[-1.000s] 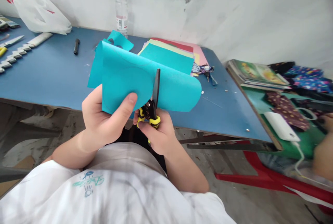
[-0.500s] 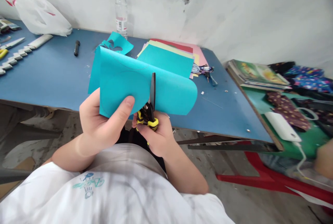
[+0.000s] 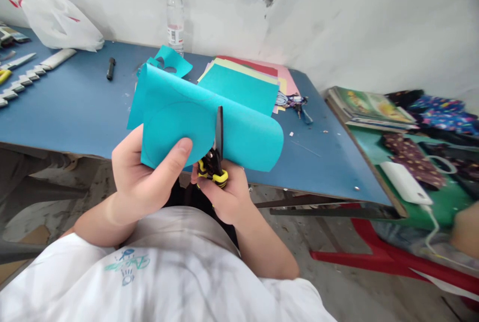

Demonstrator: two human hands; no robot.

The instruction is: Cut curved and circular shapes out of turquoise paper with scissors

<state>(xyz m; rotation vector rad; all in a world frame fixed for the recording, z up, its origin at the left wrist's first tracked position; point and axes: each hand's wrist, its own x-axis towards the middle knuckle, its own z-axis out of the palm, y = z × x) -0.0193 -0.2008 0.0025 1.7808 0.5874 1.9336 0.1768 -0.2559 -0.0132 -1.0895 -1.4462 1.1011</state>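
My left hand (image 3: pixel 151 177) grips a curled sheet of turquoise paper (image 3: pixel 250 135) by its lower left part, thumb flat on the front. Faint round outlines are drawn on the sheet. A cut runs in from the lower edge, along one curved line. My right hand (image 3: pixel 230 192) is closed around the black and yellow handles of a pair of scissors (image 3: pixel 212 169). One dark blade points up in front of the paper; the other is hidden behind it. Both hands are above the table's near edge, close to my body.
On the blue table (image 3: pixel 93 112) lie a paper stack (image 3: pixel 239 85), a cut turquoise scrap (image 3: pixel 174 62), a black marker (image 3: pixel 111 69) and a folding fan-like strip (image 3: pixel 33 75). A water bottle (image 3: pixel 175 22) and plastic bag (image 3: pixel 60 20) stand by the wall. Right, a green table holds books (image 3: pixel 374 105) and a white power bank (image 3: pixel 406 182).
The paper has shifted slightly, its right end sinking a little and its left edge tilting. My left hand has moved slightly left; the scissors stay in nearly the same place.
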